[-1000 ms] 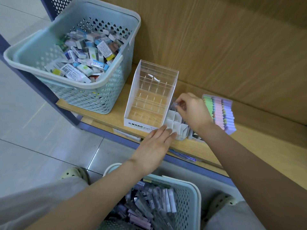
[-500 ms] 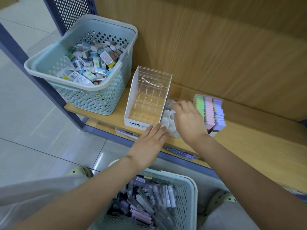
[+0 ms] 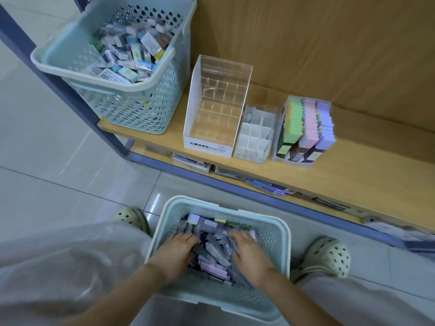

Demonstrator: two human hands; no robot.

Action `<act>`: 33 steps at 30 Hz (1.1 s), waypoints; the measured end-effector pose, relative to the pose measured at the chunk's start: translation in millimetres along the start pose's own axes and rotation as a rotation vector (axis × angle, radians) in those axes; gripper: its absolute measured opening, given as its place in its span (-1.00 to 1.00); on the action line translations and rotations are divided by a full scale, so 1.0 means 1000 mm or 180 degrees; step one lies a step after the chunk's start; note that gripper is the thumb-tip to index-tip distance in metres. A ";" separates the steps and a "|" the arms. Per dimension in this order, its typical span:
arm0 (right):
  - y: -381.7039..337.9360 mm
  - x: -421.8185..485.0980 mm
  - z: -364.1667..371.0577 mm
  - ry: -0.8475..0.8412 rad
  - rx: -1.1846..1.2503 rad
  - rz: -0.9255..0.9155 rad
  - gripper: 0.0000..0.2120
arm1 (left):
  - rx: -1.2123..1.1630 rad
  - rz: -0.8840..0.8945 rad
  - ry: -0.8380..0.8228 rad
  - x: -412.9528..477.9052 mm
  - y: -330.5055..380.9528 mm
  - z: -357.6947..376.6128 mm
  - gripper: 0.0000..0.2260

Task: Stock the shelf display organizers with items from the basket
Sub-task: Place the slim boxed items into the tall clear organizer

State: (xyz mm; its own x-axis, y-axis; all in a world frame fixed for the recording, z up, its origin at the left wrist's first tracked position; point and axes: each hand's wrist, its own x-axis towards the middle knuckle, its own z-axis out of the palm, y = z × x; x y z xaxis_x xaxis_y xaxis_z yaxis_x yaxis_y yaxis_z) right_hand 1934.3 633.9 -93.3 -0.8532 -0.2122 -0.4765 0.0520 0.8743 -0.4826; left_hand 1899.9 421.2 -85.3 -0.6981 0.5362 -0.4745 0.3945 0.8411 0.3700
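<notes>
A pale blue basket (image 3: pixel 158 231) sits on the floor between my feet, full of purple and grey packaged pens (image 3: pixel 216 250). My left hand (image 3: pixel 179 252) and my right hand (image 3: pixel 249 254) both lie in that pile, fingertips buried among the packs, so any grip is hidden. On the wooden shelf (image 3: pixel 341 175) stands a clear MONO organizer (image 3: pixel 211 147) with bare dividers. To its right is a small white-grid organizer (image 3: pixel 255 135), then a box of green, pink and purple items (image 3: pixel 306 123).
A second pale blue basket (image 3: pixel 113 83) of small boxed items (image 3: pixel 131 50) stands at the shelf's left end beside a blue upright post (image 3: pixel 70 90). Flat packets (image 3: pixel 193 163) lie on the level below. My shoes (image 3: pixel 329 257) flank the floor basket.
Both hands have left the organizers on the shelf and dropped into the floor basket. The view has tilted down and pulled back from the shelf.
</notes>
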 end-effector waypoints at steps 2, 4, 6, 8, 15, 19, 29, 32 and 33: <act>0.004 0.008 0.019 -0.0179 0.0178 0.0250 -0.59 | -0.0373 -0.0145 -0.0270 0.003 -0.006 0.014 -0.66; 0.005 0.015 0.033 -0.0322 0.0293 0.0381 -0.57 | -0.0511 -0.0183 -0.0380 0.009 -0.009 0.028 -0.64; 0.005 0.021 0.045 -0.0441 0.0385 0.0410 -0.57 | -0.0620 -0.0132 -0.0437 0.017 -0.008 0.039 -0.62; 0.003 0.026 0.055 -0.0471 0.0440 0.0417 -0.58 | -0.0542 -0.0083 -0.0499 0.024 -0.005 0.050 -0.60; -0.003 0.034 0.063 -0.0437 0.0238 0.0313 -0.68 | 0.0065 -0.0269 -0.0638 0.033 -0.001 0.059 -0.63; 0.000 0.030 0.058 -0.0521 0.0081 0.0230 -0.84 | 0.0257 -0.0196 -0.0579 0.036 -0.001 0.059 -0.69; 0.004 0.019 0.030 -0.0349 0.0880 0.0875 -0.73 | 0.0430 -0.0249 -0.0626 0.036 0.007 0.048 -0.70; 0.001 0.014 0.010 0.0012 0.0993 0.0653 -0.81 | -0.1129 -0.0850 -0.0086 0.031 0.003 0.036 -0.87; -0.002 0.013 0.002 0.0138 0.1111 0.0586 -0.83 | -0.1726 -0.0932 0.0010 0.029 0.004 0.030 -0.93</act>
State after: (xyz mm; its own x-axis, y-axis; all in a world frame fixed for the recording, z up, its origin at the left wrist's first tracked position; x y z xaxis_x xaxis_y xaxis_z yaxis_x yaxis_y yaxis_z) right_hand 1924.0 629.0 -100.0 -0.8340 -0.0407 -0.5503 0.3729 0.6936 -0.6163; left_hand 1898.6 442.3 -121.8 -0.7335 0.2875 -0.6159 -0.1734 0.7970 0.5785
